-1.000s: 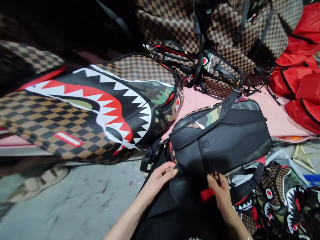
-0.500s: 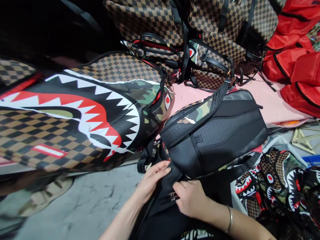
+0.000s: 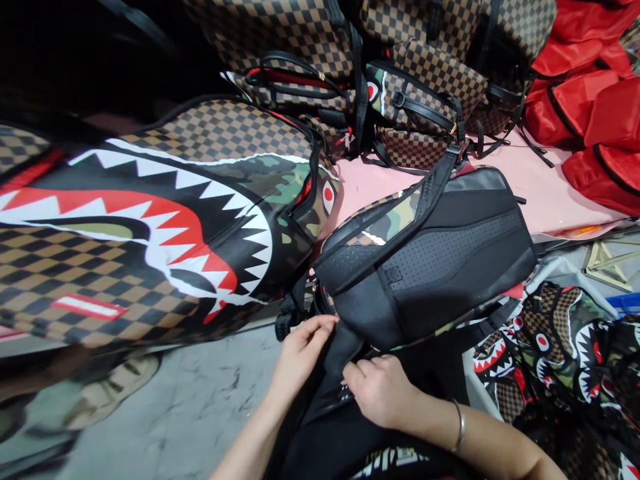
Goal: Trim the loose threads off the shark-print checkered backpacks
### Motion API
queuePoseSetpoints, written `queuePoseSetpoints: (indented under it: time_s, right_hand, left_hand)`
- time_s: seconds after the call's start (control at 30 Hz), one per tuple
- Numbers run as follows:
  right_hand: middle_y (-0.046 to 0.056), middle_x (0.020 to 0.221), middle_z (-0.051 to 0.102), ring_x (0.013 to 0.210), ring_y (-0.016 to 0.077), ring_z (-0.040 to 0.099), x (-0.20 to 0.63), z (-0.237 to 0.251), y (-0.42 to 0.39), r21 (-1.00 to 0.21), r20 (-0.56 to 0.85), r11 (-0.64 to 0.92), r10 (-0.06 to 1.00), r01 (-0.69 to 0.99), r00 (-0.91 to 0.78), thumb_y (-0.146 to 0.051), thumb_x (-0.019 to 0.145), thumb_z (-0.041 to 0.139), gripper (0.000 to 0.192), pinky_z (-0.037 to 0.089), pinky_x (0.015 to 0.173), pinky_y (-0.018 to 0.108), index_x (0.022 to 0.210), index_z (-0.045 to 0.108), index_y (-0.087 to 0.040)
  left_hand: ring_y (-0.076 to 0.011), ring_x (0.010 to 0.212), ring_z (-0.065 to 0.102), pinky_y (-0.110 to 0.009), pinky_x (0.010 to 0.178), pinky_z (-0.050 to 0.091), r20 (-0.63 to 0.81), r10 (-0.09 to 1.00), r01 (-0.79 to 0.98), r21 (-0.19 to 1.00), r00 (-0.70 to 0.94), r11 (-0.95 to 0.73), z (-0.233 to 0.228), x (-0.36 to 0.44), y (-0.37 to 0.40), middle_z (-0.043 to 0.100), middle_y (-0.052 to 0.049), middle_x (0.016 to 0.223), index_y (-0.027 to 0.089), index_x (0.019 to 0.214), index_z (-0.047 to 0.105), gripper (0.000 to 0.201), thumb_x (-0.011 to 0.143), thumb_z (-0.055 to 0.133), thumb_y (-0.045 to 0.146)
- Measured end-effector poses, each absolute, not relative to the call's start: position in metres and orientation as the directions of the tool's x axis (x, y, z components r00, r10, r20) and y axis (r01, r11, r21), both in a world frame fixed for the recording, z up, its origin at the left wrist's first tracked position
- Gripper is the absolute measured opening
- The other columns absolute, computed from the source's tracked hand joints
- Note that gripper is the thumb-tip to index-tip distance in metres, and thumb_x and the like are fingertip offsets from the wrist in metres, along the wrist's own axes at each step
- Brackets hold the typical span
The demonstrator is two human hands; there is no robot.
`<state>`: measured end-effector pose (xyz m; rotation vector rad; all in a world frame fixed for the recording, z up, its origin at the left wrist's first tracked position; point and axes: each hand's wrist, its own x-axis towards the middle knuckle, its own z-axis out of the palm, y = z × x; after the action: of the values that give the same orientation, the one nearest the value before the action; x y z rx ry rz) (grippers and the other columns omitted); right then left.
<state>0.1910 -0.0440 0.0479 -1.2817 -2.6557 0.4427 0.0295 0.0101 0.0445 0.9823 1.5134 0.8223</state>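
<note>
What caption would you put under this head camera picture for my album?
Two bare hands, left hand and right hand, pinch the black strap of a black-backed backpack beside a big shark-mouth backpack.

No legible text in view. Red-bordered white label patch (image 3: 89, 307) on large checkered shark-mouth bag (image 3: 150, 227): lettering too blurred to read. Small embossed square mark (image 3: 393, 275) on black mesh back panel of backpack (image 3: 430, 267): not readable. White lettering (image 3: 395, 460) on dark fabric at bottom edge: cut off, undecipherable. No numbers, no signs.
</note>
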Motion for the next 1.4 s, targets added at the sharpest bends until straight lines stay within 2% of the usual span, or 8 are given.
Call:
queuePoseSetpoints:
  time_s: [0.17,0.43,0.6,0.77,1.0,1.1,1.23,1.4]
  right_hand:
    - [-0.001,0.065,0.058,0.056,0.0137,0.057,0.189,0.051,-0.044,-0.284,-0.002,0.594,0.785,0.753,-0.619,-0.015,0.086,0.044,0.007,0.038,0.049,0.026,0.082,0.048,-0.018]
    - [0.002,0.067,0.058,0.059,0.0155,0.058,0.185,0.055,-0.043,-0.259,-0.063,0.603,0.769,0.754,-0.636,-0.010,0.082,0.044,0.010,0.042,0.051,0.027,0.076,0.049,-0.017]
    - [0.001,0.067,0.058,0.058,0.0165,0.058,0.186,0.056,-0.044,-0.267,-0.073,0.578,0.786,0.771,-0.614,-0.010,0.083,0.043,0.010,0.042,0.051,0.028,0.079,0.049,-0.017]
    - [0.001,0.068,0.059,0.059,0.0159,0.059,0.187,0.055,-0.044,-0.279,-0.081,0.580,0.780,0.765,-0.621,-0.013,0.083,0.046,0.005,0.041,0.051,0.027,0.082,0.049,-0.017]
    - [0.001,0.067,0.057,0.059,0.0157,0.059,0.186,0.054,-0.044,-0.278,-0.091,0.572,0.784,0.772,-0.614,-0.013,0.084,0.044,0.006,0.041,0.052,0.028,0.082,0.048,-0.017]
    - [0.001,0.067,0.058,0.060,0.0156,0.059,0.186,0.056,-0.044,-0.287,-0.102,0.569,0.781,0.770,-0.616,-0.012,0.083,0.044,0.007,0.041,0.052,0.027,0.081,0.047,-0.017]
    - [0.002,0.069,0.059,0.060,0.0159,0.059,0.185,0.057,-0.043,-0.296,-0.131,0.563,0.777,0.772,-0.616,-0.012,0.082,0.045,0.007,0.040,0.051,0.027,0.081,0.047,-0.017]
    - [0.002,0.069,0.060,0.060,0.0161,0.058,0.184,0.058,-0.044,-0.291,-0.107,0.546,0.797,0.786,-0.594,-0.013,0.082,0.045,0.006,0.038,0.050,0.028,0.080,0.048,-0.018]
  left_hand:
    - [-0.0211,0.081,0.060,-0.031,0.080,0.044,0.069,0.997,0.646,0.759,0.039,-0.078,0.053,0.028,0.001,0.067,-0.005,0.085,0.023,0.080,0.067,0.021,0.075,0.057,0.041]
    - [-0.0262,0.069,0.059,-0.034,0.060,0.040,0.039,0.957,0.955,0.066,0.287,-0.289,0.074,0.057,0.007,0.065,-0.010,0.070,0.017,0.073,0.064,0.029,0.084,0.039,0.027]
    - [-0.0234,0.069,0.060,-0.031,0.061,0.041,-0.005,0.985,0.905,0.394,0.175,-0.159,0.065,0.043,0.012,0.064,-0.008,0.072,0.018,0.071,0.060,0.018,0.077,0.045,0.026]
    - [-0.0180,0.065,0.062,-0.029,0.066,0.048,-0.319,0.934,0.267,0.897,-0.160,0.352,0.050,0.012,0.008,0.062,-0.001,0.068,0.018,0.076,0.058,0.020,0.069,0.058,0.038]
    - [-0.0149,0.063,0.060,-0.027,0.065,0.048,-0.268,0.959,0.326,0.902,-0.091,0.283,0.046,0.020,-0.007,0.059,0.000,0.069,0.017,0.075,0.056,0.023,0.073,0.058,0.041]
    - [-0.0188,0.080,0.062,-0.032,0.074,0.050,-0.025,0.993,0.476,0.876,-0.118,0.079,0.049,0.020,-0.001,0.062,-0.006,0.086,0.017,0.091,0.055,0.022,0.080,0.049,0.036]
    - [-0.0281,0.127,0.034,-0.043,0.101,0.035,0.398,0.917,0.749,0.603,0.016,-0.275,0.073,0.029,0.020,0.034,-0.018,0.137,0.017,0.131,0.035,0.057,0.079,0.054,0.032]
    - [-0.0376,0.132,0.021,-0.053,0.104,0.024,0.458,0.833,0.835,0.289,0.309,-0.468,0.101,0.070,0.063,0.023,-0.026,0.142,0.008,0.136,0.028,0.078,0.074,0.060,0.043]
